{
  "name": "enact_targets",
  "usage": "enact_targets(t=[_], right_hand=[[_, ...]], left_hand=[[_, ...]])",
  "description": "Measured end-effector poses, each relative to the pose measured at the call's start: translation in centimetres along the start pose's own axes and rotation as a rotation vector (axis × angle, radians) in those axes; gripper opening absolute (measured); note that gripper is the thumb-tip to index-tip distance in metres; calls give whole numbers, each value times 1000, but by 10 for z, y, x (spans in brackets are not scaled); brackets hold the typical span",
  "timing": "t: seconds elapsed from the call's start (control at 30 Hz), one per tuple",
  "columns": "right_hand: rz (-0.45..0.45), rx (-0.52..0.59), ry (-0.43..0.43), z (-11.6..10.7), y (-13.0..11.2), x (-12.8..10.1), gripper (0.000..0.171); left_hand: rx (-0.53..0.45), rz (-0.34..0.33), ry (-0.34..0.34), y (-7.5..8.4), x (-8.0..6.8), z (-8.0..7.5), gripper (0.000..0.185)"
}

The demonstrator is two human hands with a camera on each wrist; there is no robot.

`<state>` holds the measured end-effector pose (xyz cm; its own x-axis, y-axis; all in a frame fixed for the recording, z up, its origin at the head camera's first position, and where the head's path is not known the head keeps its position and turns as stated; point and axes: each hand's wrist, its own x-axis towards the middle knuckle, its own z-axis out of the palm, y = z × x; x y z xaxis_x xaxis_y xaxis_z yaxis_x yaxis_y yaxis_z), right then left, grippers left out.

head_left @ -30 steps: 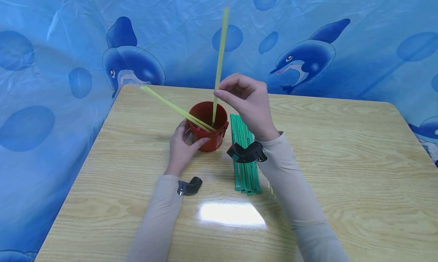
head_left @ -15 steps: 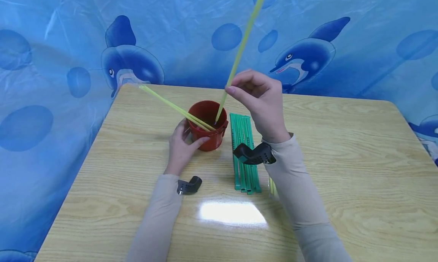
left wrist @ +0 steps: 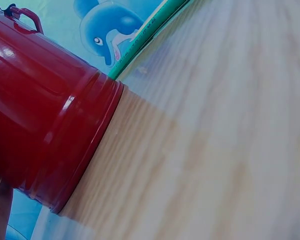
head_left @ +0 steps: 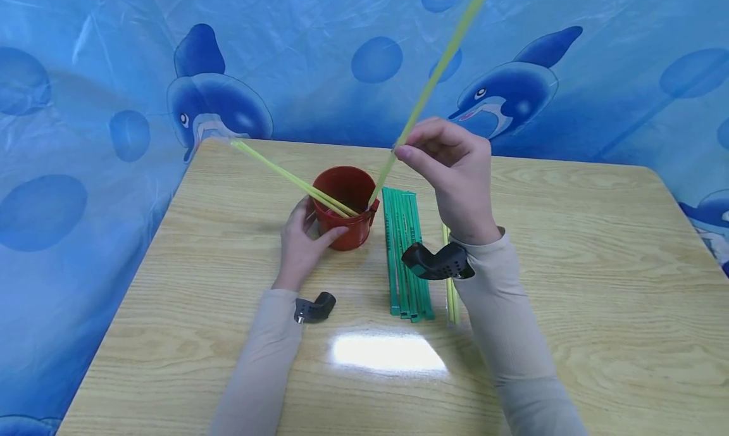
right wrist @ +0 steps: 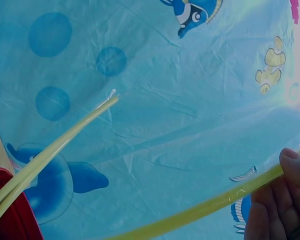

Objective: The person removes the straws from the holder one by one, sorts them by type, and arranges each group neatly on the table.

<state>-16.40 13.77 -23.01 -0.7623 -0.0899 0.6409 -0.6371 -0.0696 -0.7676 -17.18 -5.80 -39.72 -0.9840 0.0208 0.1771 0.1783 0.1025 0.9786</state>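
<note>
Head view showed two yellow straws already leaning in the red bucket, toward 10 o'clock. A third straw had its lower end at the rim, slanting toward 1 o'clock. Green straws and one yellow straw lay on the desk at the bucket's 4 o'clock, not yet in. The right hand, raised, pinched the third straw; the left hand gripped the bucket's side.

The right hand pinches a yellow straw, tilted, its lower end at the red bucket's rim; the left hand holds the bucket; green straws lie beside it on the tabletop.
</note>
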Motion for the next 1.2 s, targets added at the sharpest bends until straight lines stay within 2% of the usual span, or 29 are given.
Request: enact_targets(t=[0.27, 0.47, 0.8, 1.03, 1.2], right_hand=[[20, 16, 23, -6, -1, -7, 17], [19, 43, 28, -13, 1, -13, 4], [76, 75, 65, -30, 3, -25, 4], [132, 48, 78, -38, 6, -36, 8], [182, -5, 81, -42, 8, -43, 14]], left_hand=[[-1, 9, 2, -1, 0, 0, 75], [11, 3, -2, -2, -1, 0, 76], [44, -8, -6, -2, 1, 0, 77], [52, -42, -15, 0, 0, 0, 77], [49, -30, -4, 0, 1, 0, 76]])
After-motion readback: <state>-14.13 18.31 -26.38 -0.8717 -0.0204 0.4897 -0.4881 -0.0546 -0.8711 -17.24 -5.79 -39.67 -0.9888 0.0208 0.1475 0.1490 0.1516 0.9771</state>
